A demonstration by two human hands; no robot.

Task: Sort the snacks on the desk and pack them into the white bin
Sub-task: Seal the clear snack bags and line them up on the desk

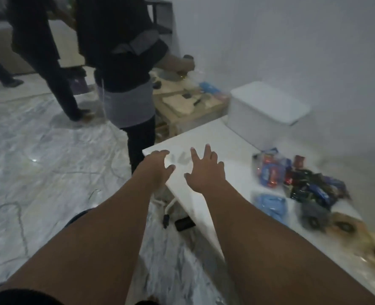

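Both hands hover spread and empty over a corner of the flat white desk [215, 137]: the left hand [158, 166] at its edge, the right hand [206, 170] just beside it. The loose heap of glossy red, blue and black snack packets [298, 183] lies well to the right of the right hand, the boxy white plastic bin [268, 113] beyond it, seemingly lidded, though blur leaves that unsure. A hasty sweep could scatter slick packets off the desk; a shut lid would stall packing.
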